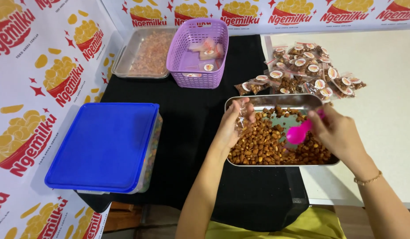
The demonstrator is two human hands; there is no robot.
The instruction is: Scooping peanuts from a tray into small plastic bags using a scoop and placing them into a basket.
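- Head view, progress: a heap of small filled packets [302, 71], each closed and bearing a round label, is already lying on the worktop [191, 119] behind the metal tray [269, 101], so a good share of the packing looks done.
- The tray is still holding a deep layer of brown coated nuts [267, 146], with bare metal showing only at the far end, so I judge that much is left to bag.
- A purple basket [197, 53] further back is holding a few flat labelled packets, and a second metal tray [145, 55] beside it is carrying a paler snack; a box with a blue lid [105, 144] is sitting closed to the left.
- Left hand [233, 126]: it is hovering over the near-left part of the nut tray, fingers curled and pinching a small clear bag [244, 116] upright at its mouth; whether any nuts are inside it is too hard to tell.
- Right hand [335, 132]: it is closed around the handle of a pink scoop [298, 132], whose bowl is pointing towards the clear bag, just above the nuts.
- The two hands are working near one another but not touching.
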